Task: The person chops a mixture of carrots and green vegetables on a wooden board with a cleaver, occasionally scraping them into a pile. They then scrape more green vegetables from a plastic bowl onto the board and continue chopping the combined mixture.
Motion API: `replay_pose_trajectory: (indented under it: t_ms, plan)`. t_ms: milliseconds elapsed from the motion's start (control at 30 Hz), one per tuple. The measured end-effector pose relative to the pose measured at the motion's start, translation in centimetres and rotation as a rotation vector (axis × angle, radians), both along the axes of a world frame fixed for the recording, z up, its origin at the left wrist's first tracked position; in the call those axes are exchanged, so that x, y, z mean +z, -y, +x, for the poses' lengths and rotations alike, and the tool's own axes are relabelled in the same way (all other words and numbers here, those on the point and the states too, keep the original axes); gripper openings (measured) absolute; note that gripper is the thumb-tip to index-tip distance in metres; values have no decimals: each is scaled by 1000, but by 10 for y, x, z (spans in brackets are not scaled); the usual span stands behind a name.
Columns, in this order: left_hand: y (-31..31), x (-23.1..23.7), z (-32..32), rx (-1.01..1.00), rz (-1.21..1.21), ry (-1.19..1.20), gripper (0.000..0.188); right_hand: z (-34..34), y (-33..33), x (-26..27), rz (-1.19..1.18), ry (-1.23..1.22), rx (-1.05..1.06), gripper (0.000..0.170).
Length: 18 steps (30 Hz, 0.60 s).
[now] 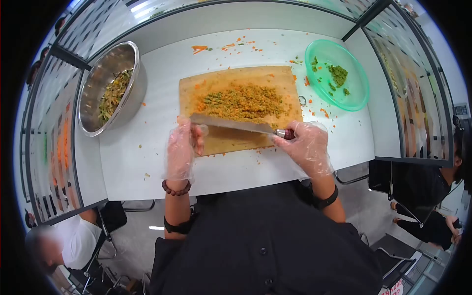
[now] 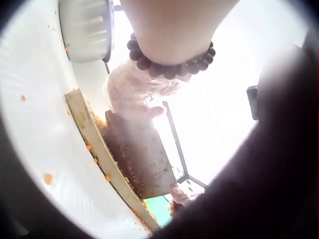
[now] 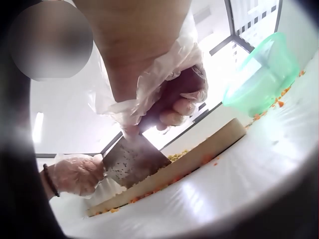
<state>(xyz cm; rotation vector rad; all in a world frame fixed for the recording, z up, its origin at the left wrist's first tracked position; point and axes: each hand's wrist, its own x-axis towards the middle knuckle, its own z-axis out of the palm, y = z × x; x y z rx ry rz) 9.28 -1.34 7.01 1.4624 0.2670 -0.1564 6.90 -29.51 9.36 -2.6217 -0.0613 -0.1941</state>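
Observation:
A cleaver with a dark red handle lies across the near half of the wooden cutting board, its broad blade tilted in the left wrist view. My right hand, in a clear plastic glove, grips the handle. The gloved left hand pinches the far end of the blade between thumb and fingers. Just beyond the blade spreads a heap of finely chopped orange and green vegetables. From the right wrist view, the blade stands down at the board's surface, with chopped bits behind it.
A steel bowl of shredded vegetables stands at the left. On the right is a green plastic bowl with some green mince inside. Orange scraps dot the white table. Low partitions enclose its back and sides.

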Motion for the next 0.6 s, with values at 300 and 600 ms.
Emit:
replay_pose_trajectory:
  t_ms: [300, 600]
  plan:
    - [-22, -12, -27, 53, 15, 171, 38, 7, 20, -3, 598, -375, -166, 43]
    - [-33, -38, -66, 176, 23, 120, 33, -2, 19, -8, 1238, -728, -229, 25]
